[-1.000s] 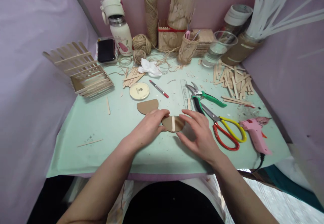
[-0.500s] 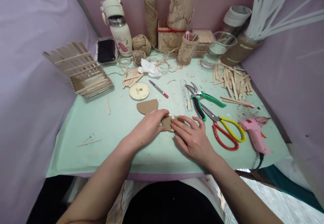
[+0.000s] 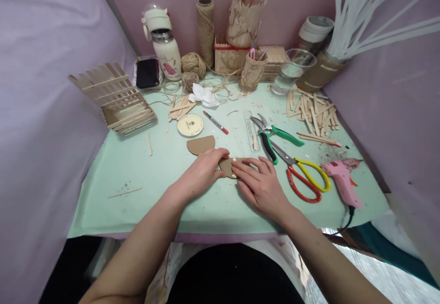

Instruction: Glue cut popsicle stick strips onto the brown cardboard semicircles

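Observation:
A brown cardboard piece (image 3: 227,168) with a rounded lower edge lies flat on the table before me, with small pale bits on it. My left hand (image 3: 206,170) grips its left end between thumb and fingers. Across its right part rest the outstretched fingers of my right hand (image 3: 260,180), pressing down and hiding much of that side. Just beyond my left hand lies a cardboard half-disc (image 3: 200,145), untouched.
Pruning shears (image 3: 266,134), scissors (image 3: 302,171) and a pink glue gun (image 3: 343,180) lie to the right. Behind are a round lid (image 3: 190,125), a pen (image 3: 216,122) and a cup of water (image 3: 288,74). A stick-built rack (image 3: 129,111) stands left; loose craft sticks (image 3: 314,111) are heaped right.
The camera view has tilted slightly, so the background sits a little lower. Both hands stay in the same place on the cardboard piece.

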Demonstrator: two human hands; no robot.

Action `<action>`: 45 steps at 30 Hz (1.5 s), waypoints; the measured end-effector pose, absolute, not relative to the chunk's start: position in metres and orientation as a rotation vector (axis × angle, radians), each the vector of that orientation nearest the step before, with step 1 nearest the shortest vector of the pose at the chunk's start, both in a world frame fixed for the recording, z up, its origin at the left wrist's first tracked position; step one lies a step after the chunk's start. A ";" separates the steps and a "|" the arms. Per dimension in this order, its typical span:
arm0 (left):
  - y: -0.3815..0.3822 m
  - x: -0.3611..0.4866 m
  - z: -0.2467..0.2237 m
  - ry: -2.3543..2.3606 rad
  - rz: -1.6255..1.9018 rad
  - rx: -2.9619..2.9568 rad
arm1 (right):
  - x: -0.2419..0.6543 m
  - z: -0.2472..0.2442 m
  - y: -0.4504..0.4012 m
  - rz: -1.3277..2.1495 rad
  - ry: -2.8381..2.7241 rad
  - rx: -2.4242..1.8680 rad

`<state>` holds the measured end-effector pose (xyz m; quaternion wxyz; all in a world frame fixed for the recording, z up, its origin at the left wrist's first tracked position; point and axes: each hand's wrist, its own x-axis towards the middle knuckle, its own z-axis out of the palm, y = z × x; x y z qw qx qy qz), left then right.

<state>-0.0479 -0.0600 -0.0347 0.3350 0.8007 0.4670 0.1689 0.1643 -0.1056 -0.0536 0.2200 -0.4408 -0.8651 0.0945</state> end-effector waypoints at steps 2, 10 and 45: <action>-0.060 -0.048 -0.035 1.218 0.455 2.094 | 0.167 -0.055 -0.105 0.274 -2.359 -1.200; -0.060 -0.048 -0.037 1.227 0.449 2.084 | 0.166 -0.055 -0.106 0.271 -2.393 -1.184; -0.049 -0.073 -0.032 1.761 0.499 2.030 | 0.208 -0.045 -0.019 0.167 -2.359 -1.488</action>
